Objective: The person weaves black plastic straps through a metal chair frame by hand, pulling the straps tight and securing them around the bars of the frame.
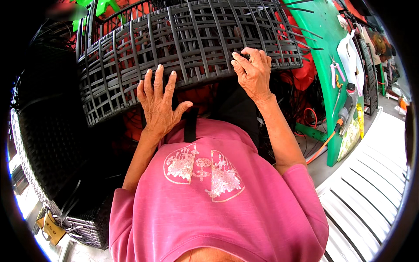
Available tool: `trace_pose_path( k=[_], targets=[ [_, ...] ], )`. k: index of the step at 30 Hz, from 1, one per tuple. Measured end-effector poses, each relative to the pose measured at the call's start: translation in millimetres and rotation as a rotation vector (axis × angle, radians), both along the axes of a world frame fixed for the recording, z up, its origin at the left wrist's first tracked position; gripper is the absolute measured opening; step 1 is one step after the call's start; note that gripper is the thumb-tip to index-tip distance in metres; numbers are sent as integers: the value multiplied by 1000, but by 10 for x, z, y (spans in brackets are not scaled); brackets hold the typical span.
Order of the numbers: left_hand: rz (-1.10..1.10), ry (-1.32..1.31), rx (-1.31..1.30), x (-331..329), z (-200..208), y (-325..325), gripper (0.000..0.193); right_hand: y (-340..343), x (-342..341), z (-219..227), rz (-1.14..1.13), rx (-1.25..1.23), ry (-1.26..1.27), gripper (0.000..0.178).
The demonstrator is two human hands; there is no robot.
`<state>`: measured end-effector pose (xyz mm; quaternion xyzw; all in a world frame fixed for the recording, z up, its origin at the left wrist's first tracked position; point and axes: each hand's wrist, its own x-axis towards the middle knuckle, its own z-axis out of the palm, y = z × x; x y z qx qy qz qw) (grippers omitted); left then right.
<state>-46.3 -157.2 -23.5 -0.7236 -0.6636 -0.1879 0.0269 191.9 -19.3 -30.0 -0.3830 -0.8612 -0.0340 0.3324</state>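
Across the far side in front of me stands a wide panel of dark grey plastic rattan strips (192,41), loosely woven in an open grid. Loose strip ends (305,37) stick out past its right end. My left hand (158,102) lies with spread fingers at the panel's lower edge, the fingertips over the strips and nothing held. Farther right, my right hand (255,74) is curled at the same edge, thumb and forefinger drawn in close to the strips. Whatever lies between those fingers is too small to make out.
A green board (321,61) at the right bears pink-handled pliers (335,72) and a corded power tool (344,114). White slatted material (371,183) lies at lower right. Tightly woven dark wicker furniture (52,144) fills the left side. Red cloth (303,74) shows behind the panel.
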Motion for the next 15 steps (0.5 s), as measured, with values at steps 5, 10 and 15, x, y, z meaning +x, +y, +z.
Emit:
trace_pose_path(
  k=[5, 10, 15],
  targets=[
    [0, 8, 4, -5, 4, 5, 75, 46, -16, 0, 15, -14, -18, 16],
    [13, 12, -34, -4, -4, -4, 79, 36, -62, -16, -4, -11, -19, 14],
    [10, 13, -27, -6, -15, -6, 78, 7, -41, -54, 18, 41, 17, 13]
  ],
)
